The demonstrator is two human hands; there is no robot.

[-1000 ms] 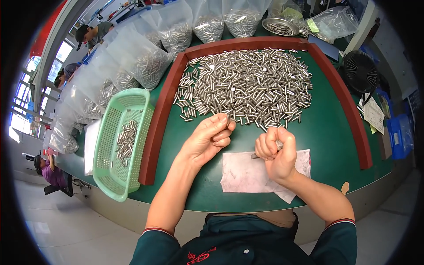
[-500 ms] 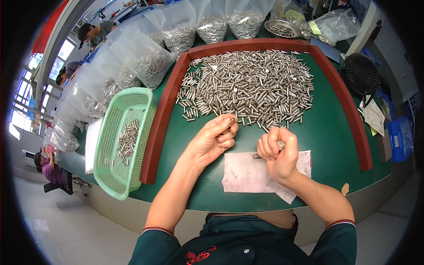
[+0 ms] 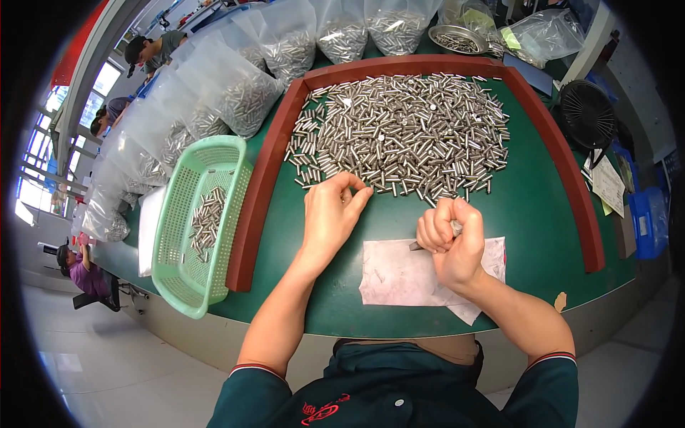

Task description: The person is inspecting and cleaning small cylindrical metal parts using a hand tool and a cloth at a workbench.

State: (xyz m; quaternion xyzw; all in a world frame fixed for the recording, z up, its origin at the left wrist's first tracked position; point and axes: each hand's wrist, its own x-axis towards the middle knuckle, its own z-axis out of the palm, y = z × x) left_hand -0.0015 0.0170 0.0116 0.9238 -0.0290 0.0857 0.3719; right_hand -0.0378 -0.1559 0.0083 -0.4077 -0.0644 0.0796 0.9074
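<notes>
My right hand [image 3: 455, 250] is wrapped round some grey thing [image 3: 415, 246], left hand [image 3: 328, 214] is by the metal pins [image 3: 414, 132] piled toward the table [image 3: 535, 242]'s far edge, can't tell if it's pinching, but I'd pluck strays singly.

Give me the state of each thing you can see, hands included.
Left hand: fingers bent, thumb and forefinger close together, grip unclear
Right hand: closed around a dark rod
Metal pins: heaped loose
Red-brown frame: around the pins on three sides
Green basket: partly filled with pins
Cloth: spread out, stained
Plastic bags: partly filled with pins
Metal bowl: holding metal pieces
Fan: can't tell whether it's running
</notes>
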